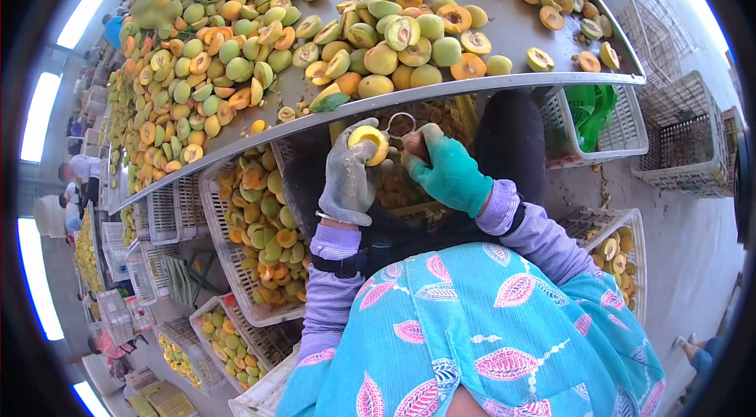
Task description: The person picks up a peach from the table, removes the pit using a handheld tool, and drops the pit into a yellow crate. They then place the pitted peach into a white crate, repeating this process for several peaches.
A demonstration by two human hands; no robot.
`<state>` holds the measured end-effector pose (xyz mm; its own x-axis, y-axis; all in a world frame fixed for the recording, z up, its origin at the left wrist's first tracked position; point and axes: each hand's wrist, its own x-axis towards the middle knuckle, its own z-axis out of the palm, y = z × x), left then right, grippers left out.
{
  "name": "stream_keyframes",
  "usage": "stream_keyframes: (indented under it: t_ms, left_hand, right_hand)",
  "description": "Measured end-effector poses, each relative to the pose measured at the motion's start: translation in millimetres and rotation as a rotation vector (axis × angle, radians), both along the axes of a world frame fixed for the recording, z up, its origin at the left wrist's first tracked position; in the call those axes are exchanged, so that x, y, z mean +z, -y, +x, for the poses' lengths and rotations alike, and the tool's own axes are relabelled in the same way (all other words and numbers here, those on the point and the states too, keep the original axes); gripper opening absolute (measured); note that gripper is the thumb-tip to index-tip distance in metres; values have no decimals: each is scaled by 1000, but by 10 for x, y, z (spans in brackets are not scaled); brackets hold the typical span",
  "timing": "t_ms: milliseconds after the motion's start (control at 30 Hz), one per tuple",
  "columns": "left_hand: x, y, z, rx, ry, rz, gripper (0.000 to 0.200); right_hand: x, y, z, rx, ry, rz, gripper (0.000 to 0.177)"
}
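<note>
My left hand (346, 181), in a grey work glove, is closed on a hollowed apricot half (368, 144), its yellow cut face turned up. My right hand (455, 177), in a green glove, grips a pitting tool with a thin wire loop (402, 116). The loop stands just right of the apricot half, apart from it; the fingers mostly hide the tool's grip. Both hands are over my lap, below the edge of a metal table (488, 15). On the table, a pile of apricots (409, 39) shows whole fruit and cut halves.
Left of my legs stands a crate of apricot halves (260, 291). Under the table at right, a crate (606, 153) holds a green bag (591, 114). A stacked empty crate (681, 133) is farther right. Another fruit crate (630, 220) stands by my right elbow. People work at far left.
</note>
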<state>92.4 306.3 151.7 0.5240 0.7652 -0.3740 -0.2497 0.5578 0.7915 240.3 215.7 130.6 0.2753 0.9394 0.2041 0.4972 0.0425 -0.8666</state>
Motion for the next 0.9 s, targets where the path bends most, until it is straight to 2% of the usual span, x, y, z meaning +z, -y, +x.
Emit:
stream_keyframes:
  t_ms: [33, 100, 133, 200, 300, 333, 400, 433, 467, 500, 533, 567, 600, 667, 700, 733, 800, 833, 867, 900]
  left_hand:
    - [-1, 55, 20, 20, -115, 106, 37]
    - [30, 145, 48, 50, -276, 303, 35]
    - [62, 181, 73, 49, -275, 303, 35]
    - [94, 238, 99, 63, -442, 542, 34]
    - [112, 276, 126, 87, -518, 581, 31]
    - [143, 302, 136, 102, -572, 586, 31]
    - [242, 432, 90, 170, -470, 506, 31]
    - [339, 495, 32, 240, -371, 431, 31]
    - [539, 548, -59, 374, -321, 453, 32]
    - [690, 501, -244, 489, -411, 522, 31]
    - [709, 362, -575, 488, -533, 558, 32]
    - [623, 197, -935, 427, -763, 615, 33]
    - [105, -196, -1542, 270, -1420, 1282, 31]
    - [356, -429, -1448, 68, -1622, 1486, 30]
    - [424, -557, -1201, 130, -1356, 1253, 32]
    - [480, -692, -794, 182, -1087, 1017, 34]
    - [361, -1030, -200, -132, -1387, 1298, 35]
    - [292, -1231, -106, -134, -1375, 1311, 35]
    - [198, -1444, -57, -233, -1390, 1261, 32]
    - [103, -1653, -47, -331, -1405, 1215, 30]
  right_hand:
    - [61, 23, -22, 35, 40, -131, 30]
    - [79, 56, -83, 33, 96, -158, 31]
    - [76, 70, -108, 42, 149, -184, 33]
    - [-47, 78, -162, 22, 187, -132, 35]
    - [-102, 83, -230, -35, 241, -79, 36]
    - [-96, 79, -248, -50, 314, -140, 34]
    - [-247, 64, -181, -62, 386, -202, 32]
    - [-526, 7, -21, -72, 248, -335, 30]
    - [-551, -44, 18, -80, 97, -466, 28]
    - [-551, -109, 77, -67, 102, -443, 28]
    - [-320, -105, 118, -87, -24, -515, 29]
    - [-193, -63, 107, -116, -167, -592, 30]
    - [-172, -93, 128, -110, -174, -566, 30]
    - [-52, -130, 162, -126, -173, -386, 34]
    - [90, -134, 159, -143, -246, -506, 33]
    - [58, -151, 117, -143, -237, -507, 33]
    - [-42, -194, 44, -98, -248, -248, 32]
    - [-26, -230, 46, -85, -225, -232, 32]
    - [-12, -255, 61, -97, -221, -224, 32]
    - [2, -300, 87, -96, -331, -251, 34]
